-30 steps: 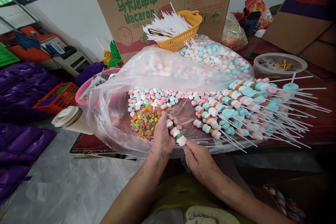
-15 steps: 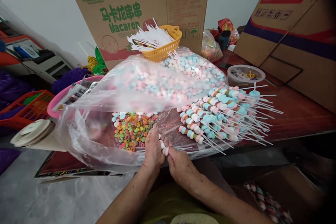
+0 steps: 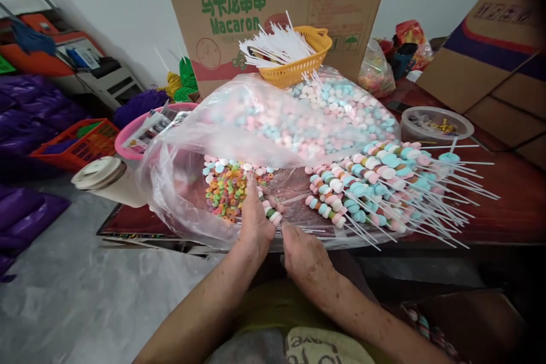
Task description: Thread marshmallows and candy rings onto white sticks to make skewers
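A marshmallow skewer (image 3: pixel 272 215) with pink, white and green pieces lies across my left hand (image 3: pixel 256 219). The fingers curl beneath it and the thumb points up, near a white marshmallow (image 3: pixel 248 168). Close by on the right, my right hand (image 3: pixel 305 247) is closed at the skewer's lower end, where the stick is mostly hidden. Colourful ring candies (image 3: pixel 226 190) are heaped just left of my left hand. Loose pink, white and blue marshmallows (image 3: pixel 341 96) fill a clear plastic bag (image 3: pixel 170 165). Finished-looking skewers (image 3: pixel 375 182) are piled to the right, sticks pointing right.
A yellow basket (image 3: pixel 294 71) of white sticks rests on the bag before a large carton (image 3: pixel 281 5). At right stand a round plastic tub (image 3: pixel 437 125) and another carton (image 3: pixel 490 62). A pink basket (image 3: pixel 128 136) and a lidded paper cup (image 3: pixel 108 179) are at left.
The view has swung about. My left thumb has lifted and straightened upward, and more of the skewer shows beside it than half a second ago. My right hand stays at its lower end.
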Demonstrator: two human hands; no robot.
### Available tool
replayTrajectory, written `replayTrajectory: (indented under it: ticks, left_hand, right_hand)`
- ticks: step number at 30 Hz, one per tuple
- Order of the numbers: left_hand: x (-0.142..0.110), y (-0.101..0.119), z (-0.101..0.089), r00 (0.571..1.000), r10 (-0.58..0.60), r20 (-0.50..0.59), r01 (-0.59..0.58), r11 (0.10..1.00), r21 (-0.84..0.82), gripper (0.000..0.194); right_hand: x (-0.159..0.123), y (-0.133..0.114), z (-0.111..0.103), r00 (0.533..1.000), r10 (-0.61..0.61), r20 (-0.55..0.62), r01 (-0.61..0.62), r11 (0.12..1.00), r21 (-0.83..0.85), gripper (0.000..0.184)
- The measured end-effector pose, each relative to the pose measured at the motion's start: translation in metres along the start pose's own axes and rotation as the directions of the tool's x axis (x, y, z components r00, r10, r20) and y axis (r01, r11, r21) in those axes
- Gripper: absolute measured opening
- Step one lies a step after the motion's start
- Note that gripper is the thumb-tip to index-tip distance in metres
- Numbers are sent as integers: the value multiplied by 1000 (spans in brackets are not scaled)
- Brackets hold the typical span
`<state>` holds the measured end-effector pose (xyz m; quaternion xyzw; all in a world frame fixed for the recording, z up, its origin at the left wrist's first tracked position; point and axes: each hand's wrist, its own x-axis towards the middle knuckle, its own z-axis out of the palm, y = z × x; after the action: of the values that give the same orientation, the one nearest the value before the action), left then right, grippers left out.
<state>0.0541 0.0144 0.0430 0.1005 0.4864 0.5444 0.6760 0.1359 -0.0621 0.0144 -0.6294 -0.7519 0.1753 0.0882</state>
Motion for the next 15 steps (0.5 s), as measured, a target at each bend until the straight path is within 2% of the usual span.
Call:
replayTrajectory:
  ticks: [6,8,10,13,15]
  left_hand:
    - [-3,-8,-2,995,49,88,-48,999,-12,55]
    - [-3,-9,-2,989,60,135,-59,998,-11,58]
    - [-2,-9,-3,970,79,231,-72,997,-37,64]
    - [4,-2,-11,927,52,371,-35,998,-53,66]
    - [11,7,-22,931,6,364,-18,999,31,58]
  right_hand:
    - [-1,-4,10,999,-34,1,34,998,-60,34]
    - [-1,-3,15,998,-51,-48,49,998,-45,34]
    - [-2,3,13,986,-82,-147,78,996,-37,36]
    - [-6,29,-10,963,-73,-261,41,991,-126,38]
    - [-10,60,-38,965,40,-258,-109,959,-260,34]
